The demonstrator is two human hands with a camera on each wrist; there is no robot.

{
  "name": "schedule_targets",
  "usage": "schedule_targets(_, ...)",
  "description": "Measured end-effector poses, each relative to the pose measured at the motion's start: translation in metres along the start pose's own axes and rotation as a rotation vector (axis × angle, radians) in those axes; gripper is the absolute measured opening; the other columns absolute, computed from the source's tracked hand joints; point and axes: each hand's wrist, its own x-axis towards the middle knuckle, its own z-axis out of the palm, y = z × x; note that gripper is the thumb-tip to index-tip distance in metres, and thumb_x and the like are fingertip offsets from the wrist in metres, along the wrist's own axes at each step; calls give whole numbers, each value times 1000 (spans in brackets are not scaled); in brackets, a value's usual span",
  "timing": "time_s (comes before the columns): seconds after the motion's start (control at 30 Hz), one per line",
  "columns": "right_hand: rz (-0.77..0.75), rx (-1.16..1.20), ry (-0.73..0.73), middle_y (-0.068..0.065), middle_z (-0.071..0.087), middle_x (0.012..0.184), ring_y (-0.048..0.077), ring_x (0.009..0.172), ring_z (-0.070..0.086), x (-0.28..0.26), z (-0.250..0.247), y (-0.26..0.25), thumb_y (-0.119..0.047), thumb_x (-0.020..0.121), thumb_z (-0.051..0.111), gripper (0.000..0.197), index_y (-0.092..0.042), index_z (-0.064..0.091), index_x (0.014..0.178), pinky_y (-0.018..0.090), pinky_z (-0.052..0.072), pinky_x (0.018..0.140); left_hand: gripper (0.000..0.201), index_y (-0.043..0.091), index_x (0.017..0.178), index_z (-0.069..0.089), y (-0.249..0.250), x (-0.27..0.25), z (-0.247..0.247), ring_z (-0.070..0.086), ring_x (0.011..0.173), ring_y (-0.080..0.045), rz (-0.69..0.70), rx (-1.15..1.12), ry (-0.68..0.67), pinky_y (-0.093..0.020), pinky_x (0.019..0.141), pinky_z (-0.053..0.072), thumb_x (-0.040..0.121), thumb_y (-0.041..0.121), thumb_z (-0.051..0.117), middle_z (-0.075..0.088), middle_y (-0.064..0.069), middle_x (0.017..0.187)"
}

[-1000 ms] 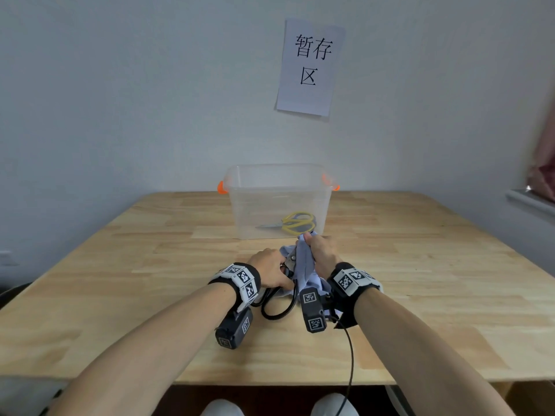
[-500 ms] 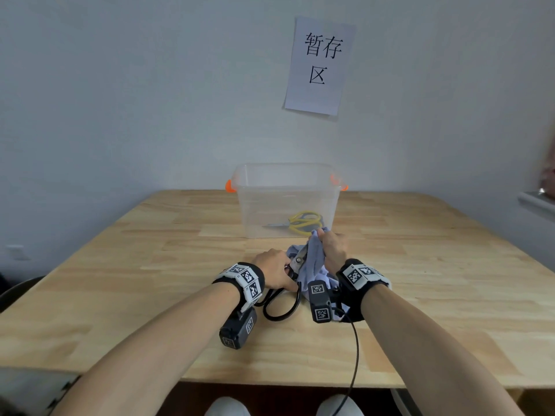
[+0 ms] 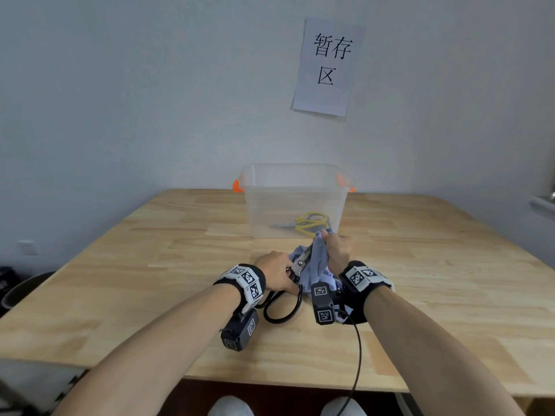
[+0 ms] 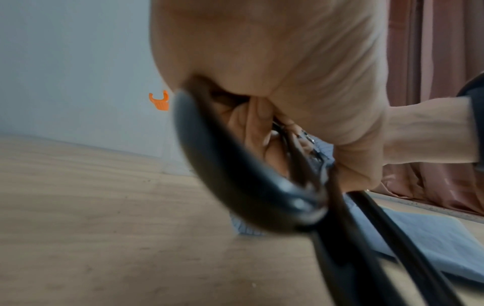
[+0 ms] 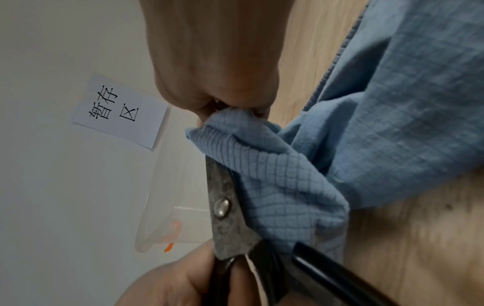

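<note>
Gripping the black-handled scissors (image 3: 299,261) in the left hand (image 3: 276,271), with fingers curled tight round the handle loops, just above the worktop (image 3: 150,280). Holding them blades forward, pointed away from the body and slightly up toward the right hand (image 3: 338,250). Pinching a blue cloth (image 3: 319,259) with that right hand, thumb and fingertips closed hard on a bunched fold at the far end of the blades. Draped over the blades from the pinch back to near the pivot rivet, touching the metal along the side nearer the right hand. Trailing off under and behind the right wrist, down onto the worktop. From the right wrist view: 2 blades closed or nearly so, though hard to tell with the cloth over the tips. Mottled grey steel with 1 bright rivet, bare on the side toward the left hand. Black loops hanging back below the left wrist, close over the wood.

Just beyond the right hand's fingertips: a clear plastic bin (image 3: 264,205) with orange latches, standing on the worktop. Inside it, lying flat on the bottom: 1 pair of yellow-handled scissors (image 3: 312,223), apart from both hands. High on the wall past the bin: a white paper sign (image 3: 327,67) with 3 printed characters.
</note>
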Motion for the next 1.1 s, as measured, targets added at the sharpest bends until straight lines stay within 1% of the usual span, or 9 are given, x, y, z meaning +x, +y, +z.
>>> schedule_targets(0.07, 8, -53, 23, 3, 58, 76, 18, 72, 57, -1, 0, -2, -16, 100, 54, 23, -16, 57, 77, 33, 52, 72, 39, 20, 59, 46, -1, 0, 0, 46, 58, -20, 8, -9, -2, -28, 58, 36, 72, 37, 79, 49, 4, 60)
schedule_targets(0.17, -60, -105, 35, 4, 58, 73, 22, 74, 55, -3, -6, -5, -14, 101, 51, 27, -16, 60, 76, 24, 46, 61, 39, 20, 57, 45, -4, -2, 0, 44, 54, -17, 14, -16, 1, -27, 56, 35, 71, 33, 79, 48, 5, 57)
schedule_targets(0.3, -37, -71, 153, 8, 59, 70, 24, 69, 56, -2, -27, -9, -12, 97, 56, 23, -11, 63, 75, 28, 43, 54, 38, 19, 53, 42, -15, -6, 3, 42, 53, -19, -27, -55, 59, -27, 54, 32, 67, 26, 77, 46, 4, 53)
schedule_targets(0.4, -8, -91, 87, 6, 57, 73, 15, 60, 53, -5, -29, -6, -14, 97, 58, 20, -11, 61, 78, 25, 42, 52, 38, 19, 52, 41, -19, -5, 0, 39, 51, -17, -47, -95, 106, -27, 51, 28, 67, 24, 76, 43, 6, 50)
schedule_targets(0.5, 6, -37, 25, 6, 59, 68, 15, 58, 54, -21, -21, -5, -13, 97, 60, 17, -5, 63, 82, 23, 44, 49, 39, 21, 53, 40, -16, -4, -2, 36, 50, -17, -52, -131, 102, -27, 51, 26, 67, 23, 76, 41, 7, 49)
schedule_targets(0.6, 40, 88, -114, 10, 64, 76, 16, 59, 63, -31, -12, -9, -15, 100, 57, 16, -4, 66, 91, 22, 48, 46, 39, 21, 52, 40, -13, -2, -1, 36, 51, -18, -60, -175, 89, -28, 54, 28, 67, 24, 76, 40, 6, 49)
schedule_targets(0.8, 80, 171, -190, 15, 65, 85, 25, 77, 63, -36, -10, -13, -17, 100, 57, 17, -4, 67, 94, 32, 54, 67, 38, 21, 52, 43, -10, 2, 2, 40, 55, -20, -71, -216, 74, -29, 58, 32, 64, 28, 78, 43, 5, 50)
schedule_targets(1.0, 82, 354, -236, 7, 71, 73, 16, 67, 70, -38, -18, -13, -20, 105, 47, 25, -7, 65, 93, 26, 55, 56, 43, 20, 50, 41, -5, -1, 4, 36, 46, -12, -41, -202, 33, -26, 51, 29, 70, 21, 79, 41, 8, 47)
schedule_targets(1.1, 71, 354, -219, 11, 71, 83, 19, 75, 70, -36, -19, -11, -21, 103, 50, 23, -5, 66, 96, 29, 57, 65, 42, 19, 50, 41, -5, -2, 5, 35, 44, -10, -34, -194, 15, -25, 49, 27, 71, 17, 78, 41, 8, 45)
